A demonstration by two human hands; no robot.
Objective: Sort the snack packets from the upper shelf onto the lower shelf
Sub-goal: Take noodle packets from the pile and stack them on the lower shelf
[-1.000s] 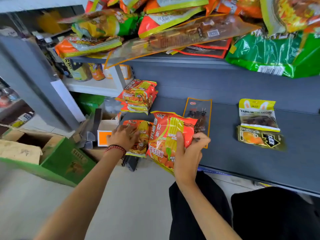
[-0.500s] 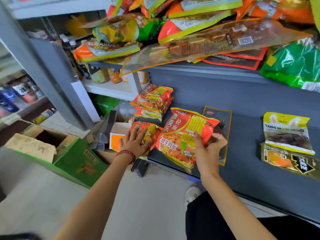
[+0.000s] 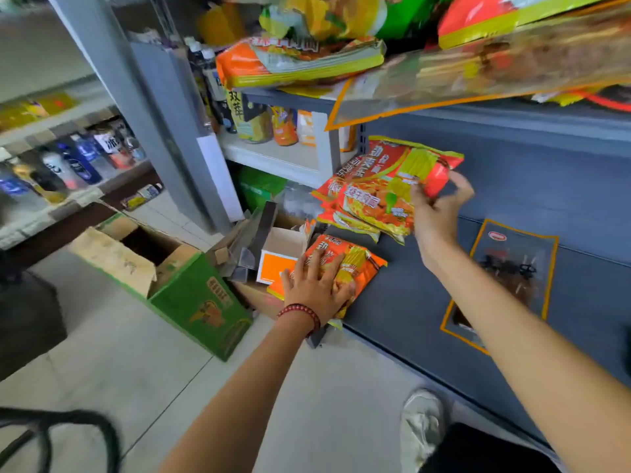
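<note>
Head view, single entry.

Item 1. Right hand (image 3: 438, 213): pinching the red-orange noodle packet (image 3: 382, 186) by its right end, thumb in front and fingers curled behind. It is carrying the packet tilted over the stack (image 3: 351, 221) of like packets at the back left of the lower shelf (image 3: 409, 319). Probably it is being matched to its own kind. The view is blurring here, so whether the packet is already touching the stack cannot be told.

Item 2. Left hand (image 3: 317, 288): lying flat with fingers spread and straight, gripping nothing. It is pressing on the front packet (image 3: 358, 264), which is overhanging the shelf's left front corner. The press is likely keeping this slippery packet from sliding off the edge.

Item 3. Upper shelf (image 3: 495, 114): carrying a loose heap (image 3: 300, 63) of orange, yellow and green packets, unsorted and spilling over its front edge. A long see-through packet (image 3: 478, 80) is jutting out furthest.

Item 4. Clear pouch (image 3: 512, 268) with orange border: lying flat on the lower shelf, well apart from the noodle stack and partly behind the right forearm. It is seemingly being kept as a separate kind.

Item 5. Green carton (image 3: 201, 302): standing open on the floor, left of the shelf.
</note>
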